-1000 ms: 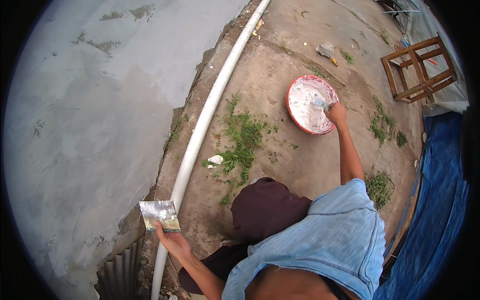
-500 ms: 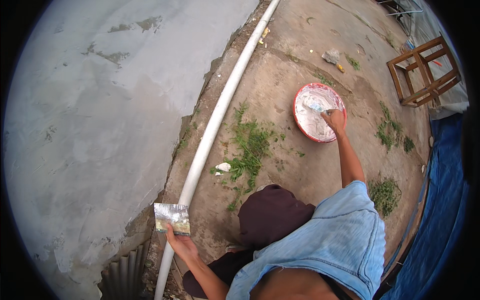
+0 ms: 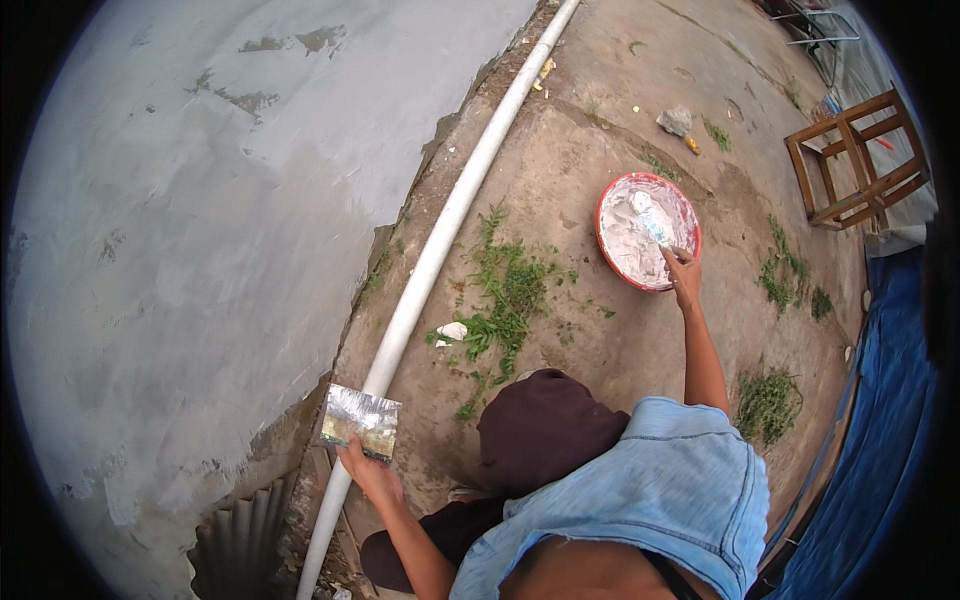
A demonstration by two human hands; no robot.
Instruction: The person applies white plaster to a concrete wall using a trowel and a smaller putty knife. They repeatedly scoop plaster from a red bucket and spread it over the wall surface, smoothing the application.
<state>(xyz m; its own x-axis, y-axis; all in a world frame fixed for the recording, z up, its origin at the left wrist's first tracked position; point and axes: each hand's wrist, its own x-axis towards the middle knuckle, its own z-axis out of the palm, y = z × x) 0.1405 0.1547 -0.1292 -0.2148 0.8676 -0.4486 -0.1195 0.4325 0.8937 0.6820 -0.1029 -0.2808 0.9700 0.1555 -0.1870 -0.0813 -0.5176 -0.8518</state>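
Observation:
My left hand [image 3: 369, 474] grips the lower edge of a shiny square metal plate [image 3: 362, 418], held tilted above the white pipe. Any handle behind the plate is hidden. To the right, my right hand [image 3: 684, 274] is closed at the near rim of a red basin [image 3: 601, 240]. From its fingers a small tool with a bluish-white blade, seemingly a putty knife [image 3: 656, 232], reaches into the basin. Thick pinkish-white putty [image 3: 628, 232] coats the bottom and sides, with a paler lump near the far side.
A long white pipe [image 3: 430, 255] runs beside a grey plastered wall [image 3: 200, 260]. Weeds [image 3: 515, 285] grow through the concrete ground. At the far right are a wooden stool frame [image 3: 860, 165] and blue sheeting [image 3: 870, 420]. Corrugated sheet [image 3: 240, 540] sits at lower left.
My right hand has drawn the tool toward me through the putty, and a pale lump now shows beyond the blade. The metal plate has shifted slightly right and up and turned a little.

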